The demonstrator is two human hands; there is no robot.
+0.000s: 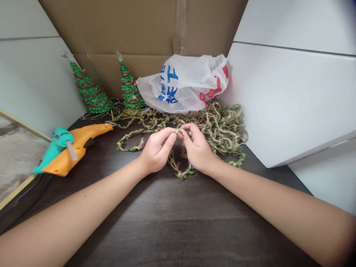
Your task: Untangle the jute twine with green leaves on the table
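A tan twine garland with small green leaves runs up between my two hands above the dark table. My left hand pinches it between thumb and forefinger, and my right hand grips it just beside, the fingertips of both hands nearly touching. Part of the garland hangs in a loop below the hands. Behind my right hand lies a tangled heap of the same garland, and one curved strand stretches left of my left hand on the table.
At the left lies an orange and teal glue gun. Two small green trees stand at the back left. A white plastic bag rests behind the garland, against cardboard. A white box flanks the dark table at right.
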